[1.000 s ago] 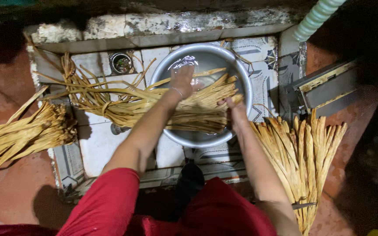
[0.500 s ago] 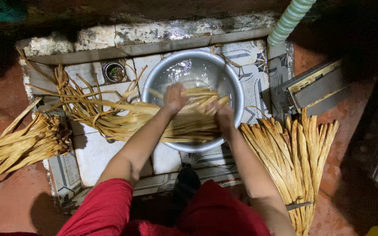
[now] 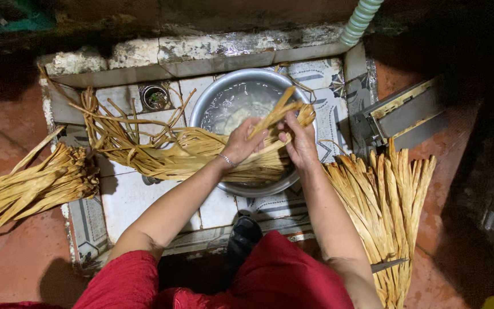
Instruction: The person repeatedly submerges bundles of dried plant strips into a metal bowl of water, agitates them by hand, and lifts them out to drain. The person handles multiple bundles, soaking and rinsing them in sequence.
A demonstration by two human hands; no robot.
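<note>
The bundle of wet straw-coloured strips (image 3: 201,151) lies across the metal basin (image 3: 212,97), its near ends over the basin's front rim and its loose tips trailing to the basin's left over the tiled surface (image 3: 138,197). The strips look light, limp and slick from the water in the basin, likely to slide apart if taken by the tips; the thick gathered part over the basin seems the sounder place to hold. The left hand (image 3: 241,143) closes its grip around a few strips lifted from that part, fingers curled about them. The right hand (image 3: 299,140), just right of it, pinches the same strips, its grip nearly closed. Drier bundles (image 3: 387,200) lie right and left (image 3: 27,189) of the basin
</note>
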